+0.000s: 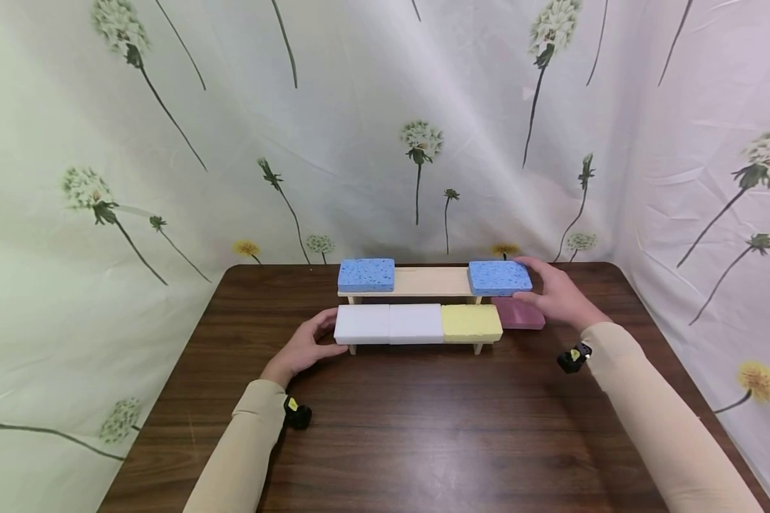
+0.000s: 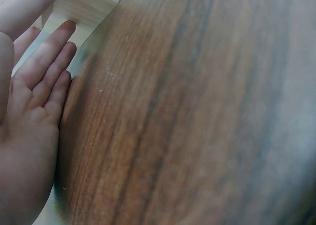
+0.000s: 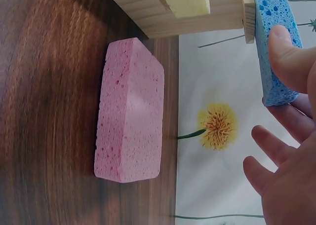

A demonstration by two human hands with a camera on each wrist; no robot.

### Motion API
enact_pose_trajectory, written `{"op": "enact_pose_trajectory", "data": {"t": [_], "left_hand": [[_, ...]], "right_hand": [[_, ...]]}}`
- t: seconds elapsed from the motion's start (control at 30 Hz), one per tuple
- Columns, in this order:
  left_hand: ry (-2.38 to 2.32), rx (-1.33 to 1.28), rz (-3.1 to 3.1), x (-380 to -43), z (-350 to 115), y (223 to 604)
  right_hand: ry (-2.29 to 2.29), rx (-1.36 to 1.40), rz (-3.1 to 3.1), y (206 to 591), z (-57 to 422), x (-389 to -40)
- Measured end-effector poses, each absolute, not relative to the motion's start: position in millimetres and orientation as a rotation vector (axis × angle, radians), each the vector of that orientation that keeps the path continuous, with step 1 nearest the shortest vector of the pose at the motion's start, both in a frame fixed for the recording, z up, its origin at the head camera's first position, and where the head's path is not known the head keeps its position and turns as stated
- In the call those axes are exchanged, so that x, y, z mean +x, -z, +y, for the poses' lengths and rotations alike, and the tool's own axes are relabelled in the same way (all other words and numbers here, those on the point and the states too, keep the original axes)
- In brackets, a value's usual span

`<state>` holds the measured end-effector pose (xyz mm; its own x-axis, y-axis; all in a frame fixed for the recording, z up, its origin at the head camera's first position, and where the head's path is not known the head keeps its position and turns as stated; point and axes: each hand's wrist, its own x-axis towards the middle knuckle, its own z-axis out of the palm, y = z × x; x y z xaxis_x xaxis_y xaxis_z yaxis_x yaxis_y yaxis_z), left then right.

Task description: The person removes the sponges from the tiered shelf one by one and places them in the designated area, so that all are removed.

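Note:
My right hand (image 1: 560, 293) pinches the right end of a blue sponge (image 1: 499, 278), which sits at the right end of the rear wooden shelf (image 1: 431, 281). In the right wrist view the thumb (image 3: 281, 50) lies on that sponge's face. A second blue sponge (image 1: 366, 275) lies at the rear shelf's left end. On the front stand, two white blocks (image 1: 388, 324) and a yellow block (image 1: 471, 323) form a row. My left hand (image 1: 304, 348) is at this stand's left end, its fingers nearly straight; one fingertip meets pale wood (image 2: 91, 10) in the left wrist view.
A pink sponge (image 3: 129, 111) lies on the brown table (image 1: 398, 427), right of the front stand and partly below the rear shelf's right end. Behind the table hangs a white cloth (image 1: 359, 142) printed with dandelions.

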<state>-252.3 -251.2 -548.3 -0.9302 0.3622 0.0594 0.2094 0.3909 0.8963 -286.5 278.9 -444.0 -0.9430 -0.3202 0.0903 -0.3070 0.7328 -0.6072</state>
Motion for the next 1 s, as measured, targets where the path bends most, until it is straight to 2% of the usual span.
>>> {"op": "enact_pose_trajectory", "data": {"t": [1.0], "left_hand": [[-1.58, 0.538, 2.498, -254, -251, 550]], "right_hand": [[1.002, -0.478, 2.988, 449, 316, -277]]}}
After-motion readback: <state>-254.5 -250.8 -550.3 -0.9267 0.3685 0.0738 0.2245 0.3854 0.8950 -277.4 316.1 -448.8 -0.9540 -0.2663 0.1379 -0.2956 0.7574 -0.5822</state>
